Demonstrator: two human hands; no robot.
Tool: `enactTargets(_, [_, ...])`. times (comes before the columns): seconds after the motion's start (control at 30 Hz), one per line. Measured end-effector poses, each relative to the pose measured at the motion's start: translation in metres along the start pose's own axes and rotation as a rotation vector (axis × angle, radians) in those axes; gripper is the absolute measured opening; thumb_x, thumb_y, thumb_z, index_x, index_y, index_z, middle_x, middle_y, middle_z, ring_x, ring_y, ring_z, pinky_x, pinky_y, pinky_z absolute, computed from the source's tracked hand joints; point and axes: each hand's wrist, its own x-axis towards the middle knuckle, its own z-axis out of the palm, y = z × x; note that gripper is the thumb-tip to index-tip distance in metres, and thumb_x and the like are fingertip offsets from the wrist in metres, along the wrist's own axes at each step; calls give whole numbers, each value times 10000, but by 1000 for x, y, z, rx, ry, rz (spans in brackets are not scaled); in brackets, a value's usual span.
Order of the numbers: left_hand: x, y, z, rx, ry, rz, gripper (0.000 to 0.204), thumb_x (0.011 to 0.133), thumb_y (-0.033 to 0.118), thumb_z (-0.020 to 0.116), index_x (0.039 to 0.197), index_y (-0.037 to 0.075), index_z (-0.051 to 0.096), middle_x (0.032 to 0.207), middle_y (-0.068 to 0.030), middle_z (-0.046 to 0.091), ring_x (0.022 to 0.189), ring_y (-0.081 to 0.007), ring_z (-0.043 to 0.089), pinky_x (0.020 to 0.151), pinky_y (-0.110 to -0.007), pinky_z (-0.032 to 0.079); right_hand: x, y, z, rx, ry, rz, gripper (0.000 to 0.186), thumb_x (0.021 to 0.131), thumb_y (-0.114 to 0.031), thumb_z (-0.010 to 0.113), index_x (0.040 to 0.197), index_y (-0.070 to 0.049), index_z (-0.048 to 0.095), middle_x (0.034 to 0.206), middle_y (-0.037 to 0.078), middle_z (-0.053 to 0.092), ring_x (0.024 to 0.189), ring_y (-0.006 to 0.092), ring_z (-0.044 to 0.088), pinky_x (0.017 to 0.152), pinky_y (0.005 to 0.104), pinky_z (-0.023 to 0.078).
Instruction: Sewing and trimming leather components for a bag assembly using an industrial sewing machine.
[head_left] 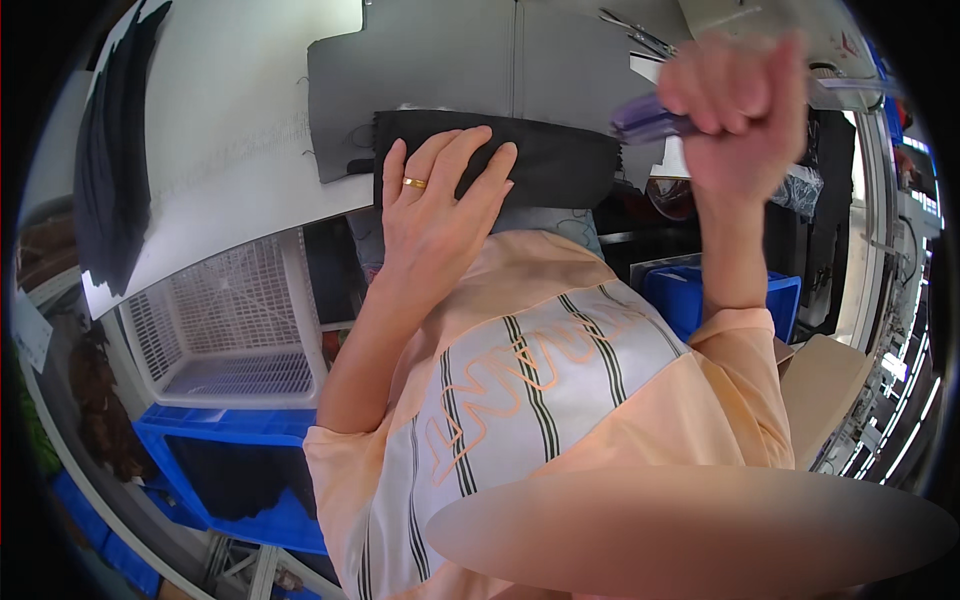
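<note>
My left hand (432, 215): palm down at eleven o'clock, fingers (465, 154) spread toward twelve.
My right hand (738, 120): blurred, I clench it at two o'clock.
My right forearm (733, 250): rises toward twelve.

From my remote station I register the folded cloth (565, 165) as solid black, the wide fabric panel (420, 75) as grey, and the tool (645, 122) as purple. I log a white worktop (225, 120), white lattice-patterned basket (238, 310), blue crates (680, 300), gold ring (414, 183), and a peach shirt (740, 375) with a dark-striped white band.
</note>
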Motion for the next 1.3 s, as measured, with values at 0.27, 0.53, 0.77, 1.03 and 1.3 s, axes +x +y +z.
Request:
enactTargets(0.27, [-1,-1,3,-35,26,-11,314,693,158,741,1002,142,691,1130,-10,591,1050,-186,555,963,-472,370,2,71,24,-33,-103,-37,504,1022,-257,423,572,-40,488,479,57,453,397,129,399,425,278,342])
enactTargets(0.53, [-1,-2,4,-35,46,-7,313,712,175,737,1012,124,660,1130,-5,592,1057,-188,551,959,-471,377,8,58,40,-262,-102,-23,483,1011,-238,454,572,-41,490,490,46,467,427,124,430,449,263,358])
enactTargets(0.77, [-2,-2,-1,-27,-3,-36,269,744,175,746,998,132,670,1143,19,625,1068,-175,568,983,-428,374,13,54,35,-228,-392,123,318,954,-224,561,715,-15,566,643,79,577,565,188,545,536,297,414])
enactTargets(1.03, [-1,-4,1,-93,36,-3,237,729,175,728,947,112,660,1122,-7,613,1072,-182,563,961,-478,390,12,57,56,-345,-188,8,316,942,-150,565,657,-17,589,525,29,535,451,63,445,413,223,311])
enactTargets(1.3, [1,-6,2,-90,13,4,237,729,169,724,950,107,663,1133,-18,613,1074,-186,565,957,-477,397,2,66,42,-310,-170,-16,363,925,-55,548,567,-11,506,519,35,520,435,90,431,437,250,358])
